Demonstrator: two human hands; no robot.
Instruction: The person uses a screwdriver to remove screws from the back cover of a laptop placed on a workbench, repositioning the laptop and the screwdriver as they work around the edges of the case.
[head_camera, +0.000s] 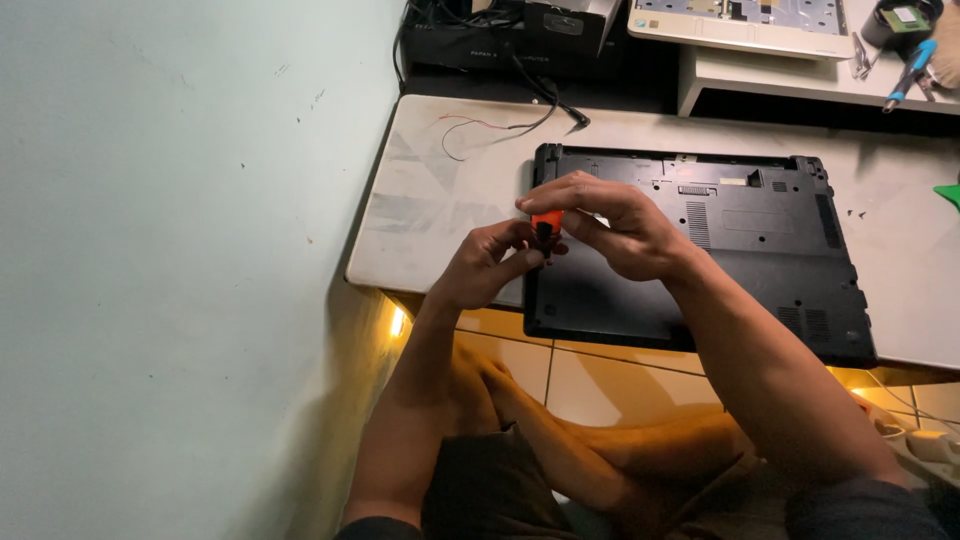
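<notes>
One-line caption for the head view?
Both hands, left hand and right hand, pinch a small orange-and-black tool above an upturned black laptop.

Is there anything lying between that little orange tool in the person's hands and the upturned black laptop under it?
Nothing visible does. Both hands, the left hand and the right hand, hold the small orange and black tool over the left edge of the laptop, whose underside there looks bare. The hands hide a small patch.

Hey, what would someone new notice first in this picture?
Both hands meet mid-frame, the left hand and right hand pinching a small orange-and-black tool. Just beneath them lies a black laptop, upside down, on a low pale table. A thin red wire trails near the table's far edge.
</notes>
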